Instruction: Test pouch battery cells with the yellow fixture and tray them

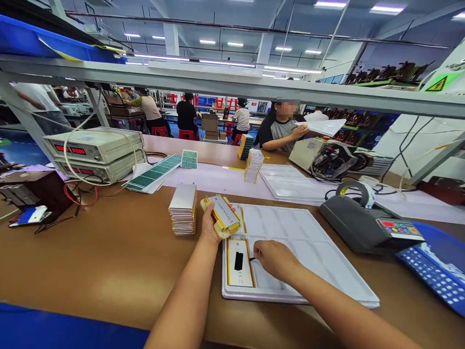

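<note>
At a brown workbench (pixel 119 261) on a factory floor, we lean over a white compartmented tray (pixel 323 261) between twelve and one o'clock. In its nearest left compartment, at twelve, lies a flat white cell (pixel 233 271) with yellow edges and a black patch. Close to one, our right hand (pixel 273 257) hangs over the next compartment, fingers curled; a short black strip (pixel 252 259) shows between hand and cell, and we cannot tell whether the fingertips pinch it. Just short of twelve, our left hand (pixel 208 223) is clamped around a printed battery (pixel 225 213) on a pale-yellow block (pixel 221 233), tilted over the tray's left side. We judge the battery modest in weight, smooth enough to slip and stiff only to a point; a bend or jab could harm it, so the long side edges look the safest hold. Toward eleven stands a neat stack of cells (pixel 182 213). A dark desktop machine (pixel 358 225) sits between one and two, a blue basket (pixel 436 266) at two. Farther off, bench meters (pixel 96 145) glow red at eleven, and just past twelve a co-worker (pixel 285 131) holds something thin and white (pixel 329 127).
</note>
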{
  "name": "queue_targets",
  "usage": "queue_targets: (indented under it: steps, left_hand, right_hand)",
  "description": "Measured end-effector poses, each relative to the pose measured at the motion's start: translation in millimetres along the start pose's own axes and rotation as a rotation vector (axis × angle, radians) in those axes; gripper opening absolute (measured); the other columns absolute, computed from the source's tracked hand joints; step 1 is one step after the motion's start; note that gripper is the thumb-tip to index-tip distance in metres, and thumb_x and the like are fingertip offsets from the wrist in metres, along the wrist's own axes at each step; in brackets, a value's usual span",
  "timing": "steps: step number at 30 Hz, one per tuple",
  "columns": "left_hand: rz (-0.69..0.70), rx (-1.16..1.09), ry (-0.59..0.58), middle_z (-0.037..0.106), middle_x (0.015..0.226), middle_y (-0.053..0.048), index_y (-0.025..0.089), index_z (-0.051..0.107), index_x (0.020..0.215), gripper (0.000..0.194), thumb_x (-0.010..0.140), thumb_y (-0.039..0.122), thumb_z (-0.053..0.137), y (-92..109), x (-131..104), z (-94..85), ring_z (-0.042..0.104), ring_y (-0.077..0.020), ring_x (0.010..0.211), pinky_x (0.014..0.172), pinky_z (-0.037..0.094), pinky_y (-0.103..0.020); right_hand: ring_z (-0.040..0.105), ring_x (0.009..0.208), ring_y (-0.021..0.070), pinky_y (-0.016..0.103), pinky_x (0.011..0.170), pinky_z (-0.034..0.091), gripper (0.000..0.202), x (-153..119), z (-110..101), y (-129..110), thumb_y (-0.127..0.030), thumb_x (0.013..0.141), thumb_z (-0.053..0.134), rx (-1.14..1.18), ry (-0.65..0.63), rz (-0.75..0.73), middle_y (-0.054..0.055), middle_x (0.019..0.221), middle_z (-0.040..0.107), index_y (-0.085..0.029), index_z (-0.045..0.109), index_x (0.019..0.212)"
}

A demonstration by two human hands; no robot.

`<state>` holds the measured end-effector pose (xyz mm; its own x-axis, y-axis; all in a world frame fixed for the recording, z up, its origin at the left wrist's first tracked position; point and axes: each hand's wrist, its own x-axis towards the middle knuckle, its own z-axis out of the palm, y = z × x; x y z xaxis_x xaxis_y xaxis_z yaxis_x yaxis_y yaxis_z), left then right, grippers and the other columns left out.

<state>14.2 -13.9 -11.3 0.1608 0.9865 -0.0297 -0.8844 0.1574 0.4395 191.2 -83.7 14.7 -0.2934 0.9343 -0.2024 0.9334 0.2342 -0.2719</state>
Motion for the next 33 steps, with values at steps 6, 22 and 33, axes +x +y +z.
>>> queue_targets:
  steps: [6,22,33]
  left_hand:
    - [0.016,0.030,-0.044,0.065,0.087,-0.011,0.013,0.054,0.103,0.039,0.068,0.028,0.056,3,-7,8.1,0.061,-0.0254,0.085,0.080,0.045,-0.042]
    - [0.071,-0.001,-0.048,0.065,0.088,-0.012,0.012,0.056,0.100,0.036,0.067,0.026,0.053,14,-33,50.6,0.059,-0.0287,0.090,0.082,0.042,-0.045]
    - [0.143,1.624,0.533,0.063,0.078,-0.001,0.024,0.049,0.106,0.056,0.054,0.026,0.071,135,-38,127.7,0.059,-0.0168,0.061,0.053,0.045,-0.027]
  right_hand:
    - [0.052,0.062,0.0127,0.021,0.051,0.034,0.024,15,22,-7,-0.034,0.077,0.047,0.704,-0.158,0.053,0.004,0.071,0.062,-0.013,0.058,0.076]
    - [0.029,0.041,0.0028,0.015,0.040,0.017,0.031,40,13,81,-0.042,0.067,0.061,1.415,-0.109,0.180,-0.006,0.047,0.039,-0.016,0.044,0.066]
    - [0.031,0.043,0.0043,0.016,0.040,0.019,0.022,32,5,80,-0.035,0.070,0.059,1.489,-0.098,0.193,-0.005,0.050,0.042,-0.015,0.049,0.070]
